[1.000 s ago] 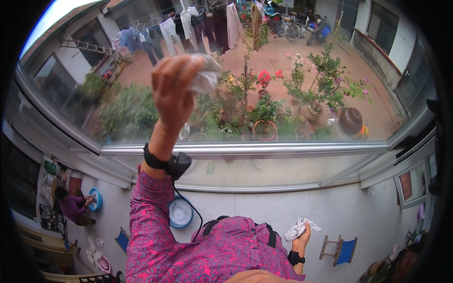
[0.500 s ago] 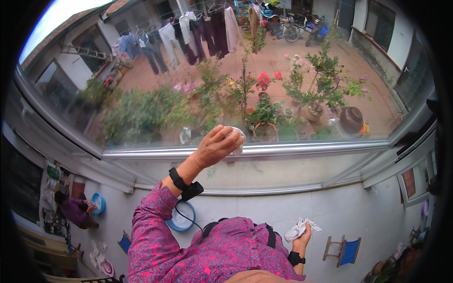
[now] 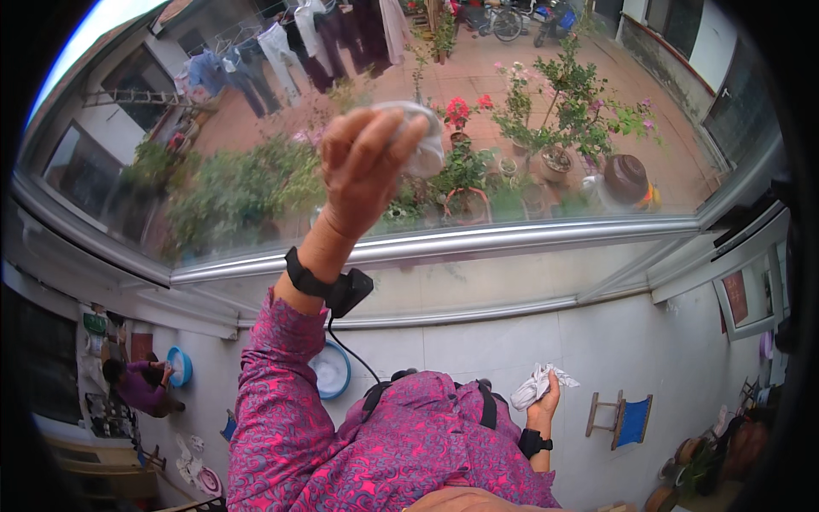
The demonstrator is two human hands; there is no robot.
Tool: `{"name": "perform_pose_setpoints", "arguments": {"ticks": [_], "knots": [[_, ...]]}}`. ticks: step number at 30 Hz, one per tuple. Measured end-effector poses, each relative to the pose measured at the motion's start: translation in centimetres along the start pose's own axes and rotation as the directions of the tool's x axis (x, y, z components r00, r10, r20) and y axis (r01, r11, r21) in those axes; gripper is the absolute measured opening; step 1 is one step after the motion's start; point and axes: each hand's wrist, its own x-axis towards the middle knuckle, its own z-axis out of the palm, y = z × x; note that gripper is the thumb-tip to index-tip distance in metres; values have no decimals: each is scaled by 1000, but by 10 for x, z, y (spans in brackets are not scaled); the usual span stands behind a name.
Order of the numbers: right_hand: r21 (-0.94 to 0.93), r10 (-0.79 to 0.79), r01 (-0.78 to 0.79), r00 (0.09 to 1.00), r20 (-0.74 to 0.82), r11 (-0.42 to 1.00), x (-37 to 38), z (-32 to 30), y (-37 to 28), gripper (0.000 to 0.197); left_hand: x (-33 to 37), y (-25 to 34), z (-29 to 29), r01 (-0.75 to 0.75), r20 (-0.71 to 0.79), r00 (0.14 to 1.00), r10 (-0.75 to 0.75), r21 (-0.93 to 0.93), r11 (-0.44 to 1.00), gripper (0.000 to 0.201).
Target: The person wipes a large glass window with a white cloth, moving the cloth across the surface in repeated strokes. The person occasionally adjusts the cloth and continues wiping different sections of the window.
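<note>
My left hand (image 3: pixel 363 166) is raised in front of the large window pane (image 3: pixel 281 200), its fingers curled round a white cloth (image 3: pixel 424 147). The cloth lies toward the glass; whether it touches the glass I cannot tell. Down by my right side, my right hand (image 3: pixel 543 408) grips a second white cloth (image 3: pixel 531 390), crumpled, with loose ends sticking out. A black band with a small box and a cable sits on my left wrist. Below the pane runs the silver window frame (image 3: pixel 478 236).
A blue basin (image 3: pixel 331 391) stands on the floor ahead of me, and a blue folding stool (image 3: pixel 631 423) is at the right. On the far left a person (image 3: pixel 141 386) in purple bends over another blue basin (image 3: pixel 178 367). Potted plants and hanging laundry show through the glass.
My left hand has moved up from the bottom frame onto the height of the pane with its cloth. My right hand still holds its cloth low at my side.
</note>
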Motion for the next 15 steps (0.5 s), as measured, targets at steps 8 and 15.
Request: {"name": "perform_pose_setpoints", "arguments": {"ticks": [8,15], "knots": [[3,-12,12,999,-38,1000,-5,-16,-7,27,-119,41,-7,-177,525,798,294,-263,948,43],[-2,0,0,998,-57,1000,7,-8,-10,26,66,-35,-28,-28,-9,1000,28,78,997,43]]}}
